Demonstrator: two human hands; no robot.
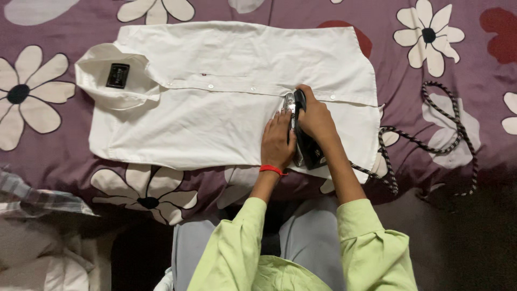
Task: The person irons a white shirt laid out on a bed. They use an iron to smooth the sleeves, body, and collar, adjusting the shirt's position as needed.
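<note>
White cotton fills the middle of the view: a short-sleeved shirt (215, 97) lies flat, buttoned, collar to the left, on a purple bedspread (409, 75) printed with large cream flowers. On the shirt's lower right part, just below the button placket, stands a black iron (302, 134) with a shiny metal edge. The right hand (316, 119) is wrapped around the iron's handle, fingers curled shut over it. The left hand (277, 141) lies flat beside the iron, fingers together and stretched out, palm pressing the cloth; its inner edge seems to touch the iron's side, though the view is too tight to be sure. A red band (272, 170) circles the left wrist. Both arms wear pale green sleeves. A black-and-white braided cord (431, 134) runs from under the right forearm and loops across the bedspread to the right. Inside the collar sits a small black rectangular label (118, 75). Checked cloth (32, 194) lies at the left edge.
</note>
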